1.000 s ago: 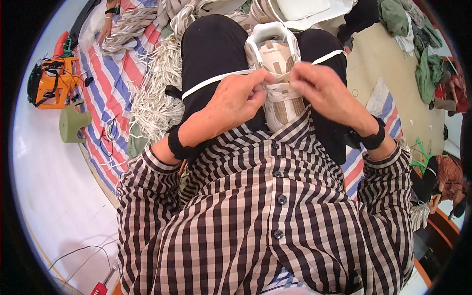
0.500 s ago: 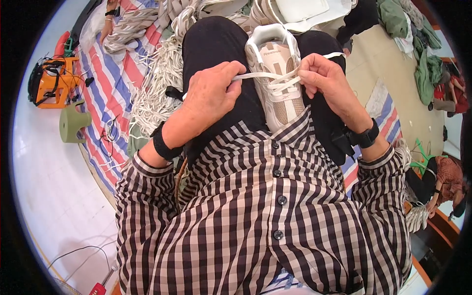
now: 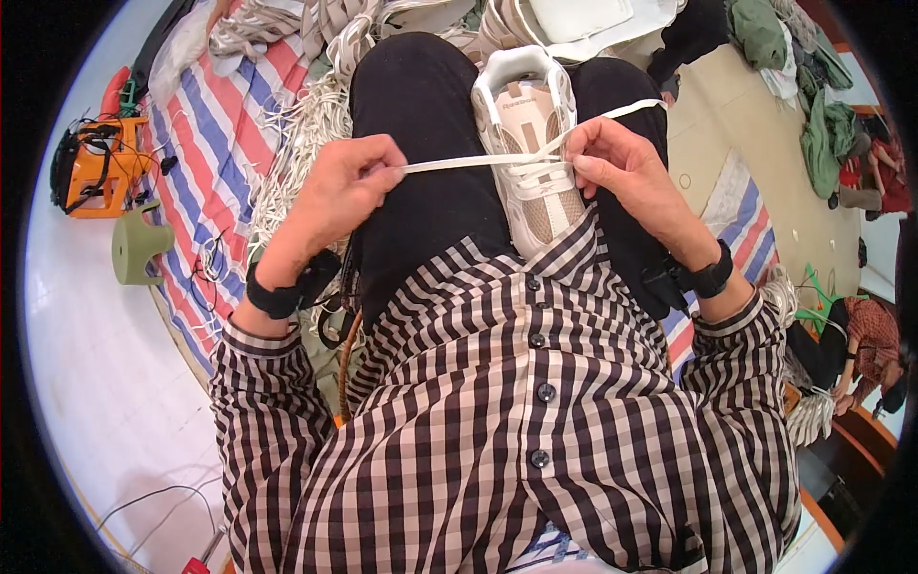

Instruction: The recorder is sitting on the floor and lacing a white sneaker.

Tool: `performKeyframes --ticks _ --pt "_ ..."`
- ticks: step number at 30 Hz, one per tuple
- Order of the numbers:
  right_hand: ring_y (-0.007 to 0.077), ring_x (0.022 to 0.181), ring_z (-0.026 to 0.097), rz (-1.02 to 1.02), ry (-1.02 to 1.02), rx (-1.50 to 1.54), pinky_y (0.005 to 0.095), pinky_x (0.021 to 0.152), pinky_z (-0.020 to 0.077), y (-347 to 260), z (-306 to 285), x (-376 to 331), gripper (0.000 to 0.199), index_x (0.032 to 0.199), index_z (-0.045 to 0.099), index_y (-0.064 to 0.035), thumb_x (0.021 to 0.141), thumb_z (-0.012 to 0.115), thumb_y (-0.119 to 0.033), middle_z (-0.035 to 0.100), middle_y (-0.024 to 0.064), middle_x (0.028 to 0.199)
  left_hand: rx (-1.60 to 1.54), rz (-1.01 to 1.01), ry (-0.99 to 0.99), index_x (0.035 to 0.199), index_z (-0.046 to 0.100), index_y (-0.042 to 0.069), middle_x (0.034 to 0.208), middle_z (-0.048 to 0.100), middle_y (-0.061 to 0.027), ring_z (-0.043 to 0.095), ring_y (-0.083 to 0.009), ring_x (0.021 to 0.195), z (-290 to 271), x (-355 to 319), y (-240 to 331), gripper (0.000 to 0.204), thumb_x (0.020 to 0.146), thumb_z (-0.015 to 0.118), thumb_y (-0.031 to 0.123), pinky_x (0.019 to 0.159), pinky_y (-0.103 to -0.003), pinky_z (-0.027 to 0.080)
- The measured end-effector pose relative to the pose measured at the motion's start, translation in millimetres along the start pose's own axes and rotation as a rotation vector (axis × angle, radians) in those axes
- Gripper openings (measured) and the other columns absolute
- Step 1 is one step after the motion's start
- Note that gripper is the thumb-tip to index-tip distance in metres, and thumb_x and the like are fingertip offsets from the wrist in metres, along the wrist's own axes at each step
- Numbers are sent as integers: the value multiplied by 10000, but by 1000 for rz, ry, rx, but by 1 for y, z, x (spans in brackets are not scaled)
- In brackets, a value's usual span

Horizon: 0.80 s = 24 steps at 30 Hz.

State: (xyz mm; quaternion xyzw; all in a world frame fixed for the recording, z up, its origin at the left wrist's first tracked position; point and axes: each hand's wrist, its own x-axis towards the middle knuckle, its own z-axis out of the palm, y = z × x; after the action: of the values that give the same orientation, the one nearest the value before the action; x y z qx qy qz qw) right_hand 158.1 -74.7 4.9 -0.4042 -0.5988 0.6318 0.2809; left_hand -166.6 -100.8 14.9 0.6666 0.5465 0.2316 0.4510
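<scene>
A white and beige sneaker (image 3: pixel 524 120) rests between my thighs, its toe toward me and its heel opening away. White lace crosses the lower part of its tongue. My left hand (image 3: pixel 356 184), left of the shoe over my thigh, pinches one stretch of the white shoelace (image 3: pixel 449 164), which runs taut and nearly level to the eyelets. At the shoe's right edge my right hand (image 3: pixel 620 170) is closed, thumb and forefinger pressed together on the lace by the eyelets. Another lace length trails over my right thigh behind that hand.
A heap of white laces (image 3: pixel 296 182) lies left of my leg on a striped sheet (image 3: pixel 215 115). More shoes (image 3: pixel 349 38) are piled ahead, beside a white container (image 3: pixel 583 19). A green stool (image 3: pixel 139 244) and an orange stool (image 3: pixel 100 167) stand left. Another person (image 3: pixel 865 344) sits at right.
My left hand has moved left and slightly toward me, drawing out a longer, straighter stretch of lace. My right hand stays near the eyelets, shifted slightly.
</scene>
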Motion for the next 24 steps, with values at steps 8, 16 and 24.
performKeyframes --ticks 8,16,24 --pt "54 716 541 -8 18 -9 210 639 481 8 -5 -1 105 995 559 -37 913 547 -102 563 -10 835 -79 -149 -85 834 620 32 574 472 51 388 -11 457 -19 -8 -10 88 888 573 83 400 -171 283" --pt "68 672 520 -200 236 -491 221 599 436 -7 -3 0 93 969 567 -18 877 575 -5 557 17 821 287 219 277 1006 613 39 865 610 -31 520 -107 565 -7 -4 6 209 797 626 40 534 -249 433" --pt "264 762 614 -498 167 -923 339 638 490 -15 -1 7 197 1012 552 -41 823 581 5 565 87 939 650 460 163 1128 566 36 1118 581 -114 641 -252 856 46 2 31 337 798 633 51 688 -335 529"
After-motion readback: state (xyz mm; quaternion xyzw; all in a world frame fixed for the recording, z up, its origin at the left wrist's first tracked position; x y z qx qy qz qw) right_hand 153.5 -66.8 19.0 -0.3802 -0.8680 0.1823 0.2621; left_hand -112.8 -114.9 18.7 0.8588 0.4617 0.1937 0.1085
